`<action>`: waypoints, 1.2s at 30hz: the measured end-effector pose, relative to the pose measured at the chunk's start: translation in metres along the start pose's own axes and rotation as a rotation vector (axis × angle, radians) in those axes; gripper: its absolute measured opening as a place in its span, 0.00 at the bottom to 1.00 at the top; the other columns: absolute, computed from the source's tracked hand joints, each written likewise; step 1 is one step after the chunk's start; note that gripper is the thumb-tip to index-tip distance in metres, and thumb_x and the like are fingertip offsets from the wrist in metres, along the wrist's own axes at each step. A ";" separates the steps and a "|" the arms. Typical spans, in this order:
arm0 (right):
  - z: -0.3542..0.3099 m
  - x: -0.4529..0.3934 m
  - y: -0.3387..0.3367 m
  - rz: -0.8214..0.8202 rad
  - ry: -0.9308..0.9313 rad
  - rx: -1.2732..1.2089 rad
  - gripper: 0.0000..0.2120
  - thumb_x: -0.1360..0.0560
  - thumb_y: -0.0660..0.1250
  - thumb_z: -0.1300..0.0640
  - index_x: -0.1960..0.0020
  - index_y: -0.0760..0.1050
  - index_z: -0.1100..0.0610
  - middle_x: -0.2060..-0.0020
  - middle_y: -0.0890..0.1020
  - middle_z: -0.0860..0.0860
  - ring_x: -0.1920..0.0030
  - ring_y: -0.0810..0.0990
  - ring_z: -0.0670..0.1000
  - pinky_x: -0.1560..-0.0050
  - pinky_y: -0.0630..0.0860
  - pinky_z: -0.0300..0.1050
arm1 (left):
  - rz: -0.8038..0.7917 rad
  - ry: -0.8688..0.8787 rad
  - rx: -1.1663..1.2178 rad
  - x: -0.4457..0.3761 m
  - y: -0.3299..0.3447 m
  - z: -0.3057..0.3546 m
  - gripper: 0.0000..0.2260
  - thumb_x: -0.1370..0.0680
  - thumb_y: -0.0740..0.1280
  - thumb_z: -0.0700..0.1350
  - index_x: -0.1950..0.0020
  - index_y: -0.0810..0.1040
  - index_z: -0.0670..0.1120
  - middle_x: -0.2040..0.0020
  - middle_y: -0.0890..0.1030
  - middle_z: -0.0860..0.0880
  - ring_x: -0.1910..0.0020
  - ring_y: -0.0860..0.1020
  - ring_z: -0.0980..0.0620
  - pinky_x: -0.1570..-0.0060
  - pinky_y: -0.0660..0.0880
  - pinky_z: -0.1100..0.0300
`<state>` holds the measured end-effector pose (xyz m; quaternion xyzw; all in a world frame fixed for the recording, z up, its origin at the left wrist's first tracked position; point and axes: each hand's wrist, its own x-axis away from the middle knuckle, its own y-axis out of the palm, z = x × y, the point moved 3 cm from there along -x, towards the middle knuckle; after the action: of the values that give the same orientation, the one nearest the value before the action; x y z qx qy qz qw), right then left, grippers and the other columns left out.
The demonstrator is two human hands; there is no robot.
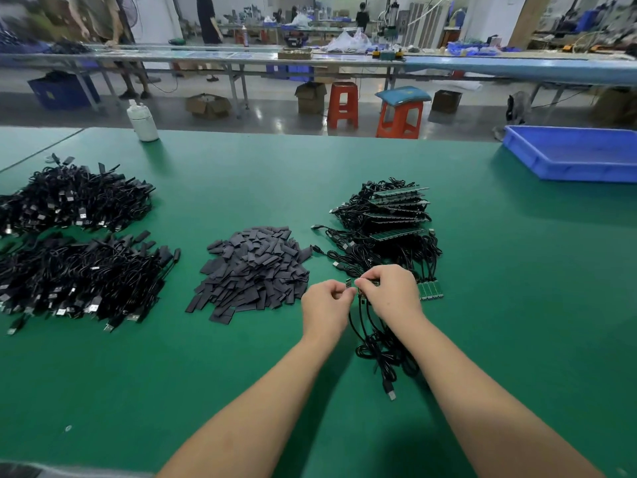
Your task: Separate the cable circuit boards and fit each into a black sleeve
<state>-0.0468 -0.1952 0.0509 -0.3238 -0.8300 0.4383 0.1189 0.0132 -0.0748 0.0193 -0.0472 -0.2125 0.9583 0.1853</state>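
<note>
Over the green table (482, 270), the left hand (325, 305) pinches 1 small circuit board (349, 283). The right hand (391, 288) pinches the adjoining boards, seemingly a strip (431, 290), cables (382, 346) dangling beside the black sleeves (255, 270).

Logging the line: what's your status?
Left hand pinching one board; right hand gripping the strip. Sleeves piled left, untouched. Nothing in the way.
</note>
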 end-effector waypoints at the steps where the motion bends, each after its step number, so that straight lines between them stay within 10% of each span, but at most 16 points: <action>1: 0.002 0.000 0.000 -0.003 -0.004 -0.005 0.06 0.24 0.70 0.50 0.55 0.84 0.51 0.60 0.84 0.46 0.60 0.80 0.48 0.62 0.71 0.41 | 0.007 -0.009 0.004 0.000 -0.001 -0.002 0.16 0.24 0.71 0.47 0.71 0.74 0.51 0.76 0.71 0.56 0.77 0.68 0.62 0.73 0.65 0.71; 14: 0.030 -0.023 -0.010 0.138 -0.194 0.350 0.19 0.21 0.67 0.51 0.32 0.74 0.56 0.32 0.72 0.56 0.28 0.65 0.57 0.27 0.61 0.56 | -0.004 0.018 0.140 -0.021 -0.087 -0.011 0.03 0.23 0.71 0.45 0.55 0.81 0.46 0.64 0.83 0.47 0.68 0.78 0.56 0.63 0.75 0.60; 20: -0.012 0.012 0.023 0.023 -0.471 0.149 0.11 0.19 0.63 0.54 0.44 0.82 0.54 0.49 0.85 0.49 0.45 0.79 0.51 0.40 0.75 0.52 | -0.058 0.158 -0.027 -0.009 -0.090 0.012 0.03 0.24 0.71 0.45 0.55 0.80 0.46 0.63 0.81 0.49 0.66 0.75 0.54 0.61 0.73 0.58; 26: -0.031 0.029 0.053 -0.488 0.121 -0.892 0.20 0.17 0.55 0.44 0.53 0.79 0.55 0.67 0.82 0.49 0.69 0.80 0.48 0.62 0.78 0.42 | -0.201 0.002 0.453 -0.004 -0.083 0.019 0.03 0.22 0.68 0.36 0.53 0.78 0.36 0.65 0.80 0.40 0.68 0.80 0.48 0.71 0.74 0.61; 28: -0.030 0.028 0.054 -0.484 0.046 -0.823 0.15 0.18 0.61 0.46 0.56 0.80 0.52 0.71 0.76 0.44 0.75 0.71 0.43 0.72 0.68 0.36 | -0.199 -0.052 0.388 -0.007 -0.088 0.008 0.03 0.22 0.69 0.37 0.55 0.79 0.37 0.65 0.78 0.40 0.71 0.75 0.52 0.72 0.69 0.63; 33: -0.032 0.025 0.058 -0.396 -0.099 -0.524 0.09 0.22 0.69 0.50 0.46 0.85 0.52 0.57 0.85 0.44 0.58 0.79 0.41 0.52 0.75 0.40 | -0.325 -0.191 0.247 -0.011 -0.097 -0.045 0.09 0.22 0.70 0.45 0.60 0.81 0.42 0.66 0.75 0.46 0.72 0.66 0.53 0.73 0.59 0.63; 36: -0.042 0.030 0.068 -0.391 -0.103 -0.294 0.10 0.22 0.68 0.49 0.47 0.85 0.51 0.60 0.85 0.47 0.61 0.79 0.47 0.57 0.76 0.42 | -0.250 -0.153 0.000 -0.018 -0.109 -0.076 0.11 0.21 0.69 0.50 0.58 0.83 0.46 0.66 0.80 0.52 0.71 0.70 0.56 0.71 0.65 0.63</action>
<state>-0.0203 -0.1213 0.0181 -0.1481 -0.9366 0.2976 0.1106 0.0795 0.0396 -0.0026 0.0526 -0.2305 0.9284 0.2867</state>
